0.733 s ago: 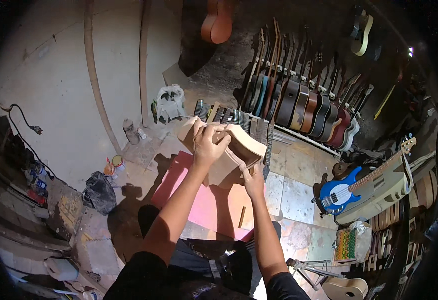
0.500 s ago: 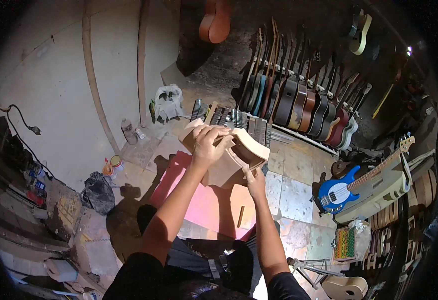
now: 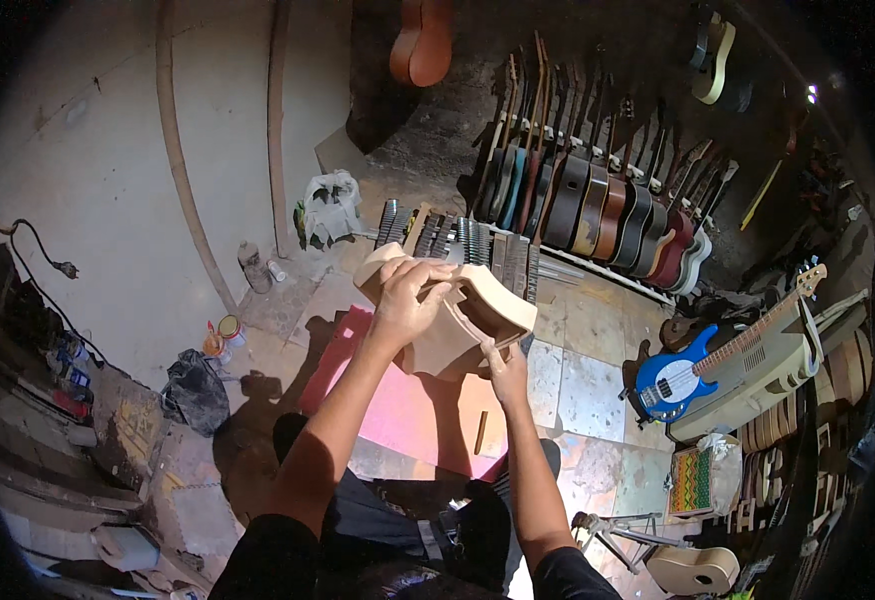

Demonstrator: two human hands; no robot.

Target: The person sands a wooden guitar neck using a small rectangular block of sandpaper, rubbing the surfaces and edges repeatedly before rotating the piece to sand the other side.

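While both hands hold it up over the far end of the pink board (image 3: 378, 434), the wooden body (image 3: 506, 303) looks to me like a guitar that is only partly made. The bent wood wall is there, and a wide flat part seems to go with it, so the main shape looks done. A gap lets you see the dark inside, so it does not look all closed up. No paint, neck or strings show on it, so I think those are not done yet. The fingers of the left hand (image 3: 407, 303) bend over an edge near its middle and grip it. The fingers of the right hand (image 3: 507, 371) pinch the rim at its right corner. I cannot tell what the hidden fingertips do. A small dark stick (image 3: 481, 433) lies on the bright right part of the pink board, with no hand on it. Well past the pink board, to the right, a row of guitars (image 3: 608, 215) looks much more finished, and a blue bass (image 3: 675, 383) to its right has its neck on.
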